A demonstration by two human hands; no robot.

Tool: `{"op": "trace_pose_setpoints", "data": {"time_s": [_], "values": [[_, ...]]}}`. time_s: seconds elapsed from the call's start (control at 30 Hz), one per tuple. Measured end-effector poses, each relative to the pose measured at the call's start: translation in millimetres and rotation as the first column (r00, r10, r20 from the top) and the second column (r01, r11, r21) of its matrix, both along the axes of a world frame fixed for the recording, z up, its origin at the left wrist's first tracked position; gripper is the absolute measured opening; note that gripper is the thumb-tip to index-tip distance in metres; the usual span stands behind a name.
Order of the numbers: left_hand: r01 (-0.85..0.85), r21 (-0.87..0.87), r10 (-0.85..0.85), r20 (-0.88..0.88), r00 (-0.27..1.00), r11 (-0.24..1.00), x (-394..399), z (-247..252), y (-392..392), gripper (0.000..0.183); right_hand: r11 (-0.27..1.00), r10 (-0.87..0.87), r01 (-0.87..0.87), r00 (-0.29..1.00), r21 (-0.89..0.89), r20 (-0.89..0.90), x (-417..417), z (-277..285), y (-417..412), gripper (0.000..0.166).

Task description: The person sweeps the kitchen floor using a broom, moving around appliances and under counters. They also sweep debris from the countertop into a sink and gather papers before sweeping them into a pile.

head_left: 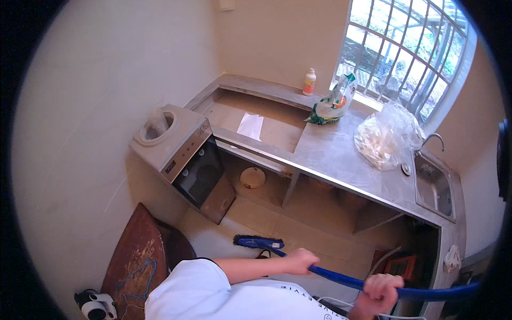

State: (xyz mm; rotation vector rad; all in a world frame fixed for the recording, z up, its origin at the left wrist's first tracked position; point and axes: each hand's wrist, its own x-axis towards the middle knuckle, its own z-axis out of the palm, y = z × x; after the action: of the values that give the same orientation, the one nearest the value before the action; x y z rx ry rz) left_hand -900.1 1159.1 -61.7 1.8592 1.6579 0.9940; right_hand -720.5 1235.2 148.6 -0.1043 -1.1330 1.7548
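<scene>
A push broom with a blue plastic head [259, 242] and dark bristles rests on the tiled floor in front of me. Its blue handle [340, 277] runs rightward across my body and out past the right rim. My left hand [299, 262] is wrapped around the handle near the head end. Farther along, my right hand [382, 289] grips the same handle. Part of a dark shoe [264, 254] shows just behind the broom head.
A range hood unit [180, 160] with a duct stands left. Ahead runs a metal counter [332, 148] with a cutout, a green-white bag [334, 102], a clear plastic bag [380, 140], a bottle [309, 82] and a sink [434, 188]. A reddish-brown table [134, 248] holds a blue hanger [140, 280].
</scene>
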Motion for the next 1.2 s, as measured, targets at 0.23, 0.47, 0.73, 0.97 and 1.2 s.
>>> {"op": "trace_pose_setpoints", "data": {"time_s": [0.23,0.47,0.73,0.97,1.2], "values": [[-0.467,-0.060,0.468,-0.005,0.884,0.882,-77,-41,-20,0.029,0.963,0.175,-0.111,0.951,0.246,-0.256,-14,109,31,0.031],[-0.400,0.298,0.425,-0.021,0.905,0.867,-100,132,1,0.032,0.994,0.104,-0.087,0.951,0.072,-0.290,-63,98,56,0.024],[-0.200,0.384,0.268,-0.132,0.955,0.901,-139,219,15,0.020,0.896,0.343,-0.238,0.907,0.375,-0.244,-93,65,73,0.024],[-0.100,0.506,0.224,-0.190,0.956,0.857,-189,228,43,0.021,0.808,0.255,-0.149,0.961,0.570,-0.109,-155,85,51,0.030],[-0.135,0.446,0.283,-0.283,0.916,0.885,-248,197,81,0.012,0.713,0.087,-0.284,0.943,0.641,0.321,-192,67,91,0.023]]}}
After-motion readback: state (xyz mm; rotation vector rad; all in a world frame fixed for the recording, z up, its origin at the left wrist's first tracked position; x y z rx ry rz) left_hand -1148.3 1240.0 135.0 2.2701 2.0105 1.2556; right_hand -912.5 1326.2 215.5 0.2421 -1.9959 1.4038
